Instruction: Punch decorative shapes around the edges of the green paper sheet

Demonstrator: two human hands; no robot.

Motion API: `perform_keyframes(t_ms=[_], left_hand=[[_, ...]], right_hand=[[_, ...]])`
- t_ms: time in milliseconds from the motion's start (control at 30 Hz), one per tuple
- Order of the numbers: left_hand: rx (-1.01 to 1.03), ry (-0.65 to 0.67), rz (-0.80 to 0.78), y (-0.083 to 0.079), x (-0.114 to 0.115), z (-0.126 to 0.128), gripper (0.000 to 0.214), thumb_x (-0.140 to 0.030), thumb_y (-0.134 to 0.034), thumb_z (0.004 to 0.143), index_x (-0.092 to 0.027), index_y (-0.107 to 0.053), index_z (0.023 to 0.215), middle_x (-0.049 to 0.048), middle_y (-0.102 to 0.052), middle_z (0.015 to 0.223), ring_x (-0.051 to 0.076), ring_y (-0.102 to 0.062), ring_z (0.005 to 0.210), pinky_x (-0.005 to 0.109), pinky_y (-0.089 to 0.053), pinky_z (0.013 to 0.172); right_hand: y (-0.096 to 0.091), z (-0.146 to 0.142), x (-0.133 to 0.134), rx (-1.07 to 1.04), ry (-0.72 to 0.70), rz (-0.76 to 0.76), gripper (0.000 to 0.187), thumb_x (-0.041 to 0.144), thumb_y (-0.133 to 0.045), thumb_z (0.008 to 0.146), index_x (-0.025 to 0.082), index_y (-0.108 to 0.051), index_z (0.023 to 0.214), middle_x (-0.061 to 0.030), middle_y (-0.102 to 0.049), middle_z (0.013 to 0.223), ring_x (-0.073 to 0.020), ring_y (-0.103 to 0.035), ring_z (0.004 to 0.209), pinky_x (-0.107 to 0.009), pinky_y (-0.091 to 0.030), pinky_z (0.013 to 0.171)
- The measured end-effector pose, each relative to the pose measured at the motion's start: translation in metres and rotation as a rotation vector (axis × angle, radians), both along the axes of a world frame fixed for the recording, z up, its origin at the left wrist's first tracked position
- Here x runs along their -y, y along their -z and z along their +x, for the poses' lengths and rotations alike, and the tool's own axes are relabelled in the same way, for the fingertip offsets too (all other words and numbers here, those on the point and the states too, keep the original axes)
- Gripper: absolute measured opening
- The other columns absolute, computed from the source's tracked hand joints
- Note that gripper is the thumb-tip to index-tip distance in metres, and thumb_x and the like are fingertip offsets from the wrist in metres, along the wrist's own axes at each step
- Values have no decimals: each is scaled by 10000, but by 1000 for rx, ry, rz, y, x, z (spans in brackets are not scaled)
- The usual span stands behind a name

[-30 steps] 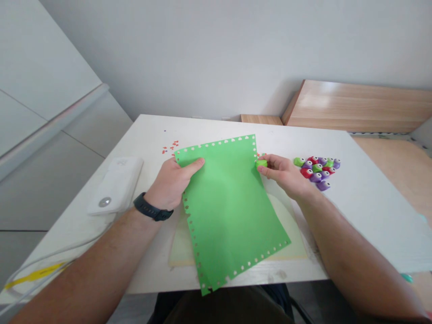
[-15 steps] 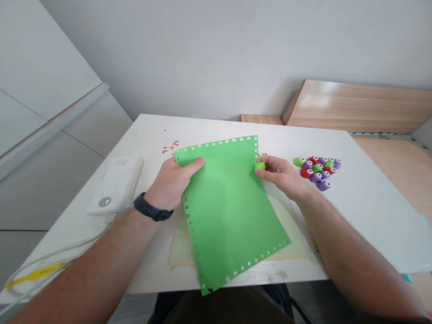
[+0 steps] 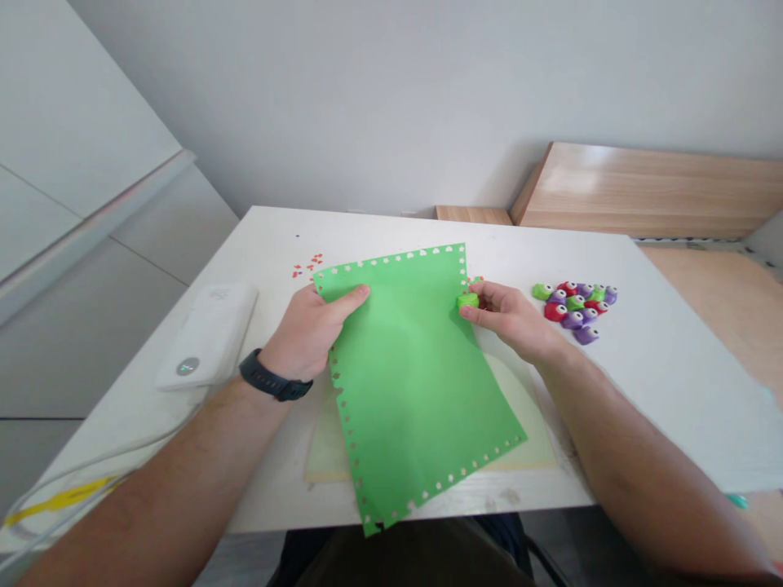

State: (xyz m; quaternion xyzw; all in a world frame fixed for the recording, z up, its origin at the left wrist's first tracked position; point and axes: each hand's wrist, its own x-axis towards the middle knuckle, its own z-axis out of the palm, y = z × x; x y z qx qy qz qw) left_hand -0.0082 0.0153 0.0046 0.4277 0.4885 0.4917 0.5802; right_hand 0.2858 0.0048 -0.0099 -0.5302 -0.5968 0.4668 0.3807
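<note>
A green paper sheet with small heart-shaped holes punched along its edges lies tilted across the table. My left hand grips its upper left part, thumb on top. My right hand pinches a small green craft punch between fingers and thumb, and the punch sits on the sheet's right edge. A pale yellow sheet lies under the green one, mostly hidden.
Several colourful craft punches stand grouped to the right on the white table. Small red paper cut-outs lie beyond the sheet. A white flat device with a cable sits at the left.
My right hand has shifted slightly left, bringing the green punch further onto the sheet's right edge. The left hand and the sheet have barely moved.
</note>
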Motion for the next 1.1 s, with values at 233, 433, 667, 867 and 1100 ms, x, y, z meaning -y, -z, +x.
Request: perform_keyframes(t_ms=[233,433,667,867,1100], left_hand=[[8,4,12,0,0,0,484,-366,-913,741,-210,-792,1183,89,-793,1217,286,-765,1027,409,-606,940],[-8,-17,3,-2,0,2,450,-363,-895,741,-223,-798,1158,81,-801,1188,323,-743,1110,433,-606,934],[1,-14,-9,-4,0,2,471,-364,-916,713,-208,-801,1142,90,-790,1228,316,-756,1068,419,-620,913],[8,-18,-2,-3,0,2,432,-361,-897,753,-217,-801,1148,78,-793,1219,303,-747,1103,428,-603,973],[7,-13,-1,-1,0,1,407,-375,-880,788,-216,-799,1153,77,-784,1246,294,-743,1120,436,-574,1044]], right_hand=[[2,1,-1,0,6,-2,370,474,-828,809,214,-748,1060,-38,-724,976,-212,-631,889,-363,-495,822],[3,1,-1,-3,-12,-4,351,443,-811,838,210,-739,1091,-45,-731,1027,-206,-635,908,-360,-495,843],[5,1,-1,2,-5,2,351,448,-817,836,212,-742,1084,-46,-737,1017,-207,-640,893,-369,-501,839],[7,2,-2,11,2,-7,349,452,-825,824,213,-741,1065,-45,-741,1007,-213,-647,902,-374,-512,846],[9,2,-2,14,12,1,355,456,-819,827,219,-742,1081,-44,-741,995,-215,-646,888,-374,-513,828]])
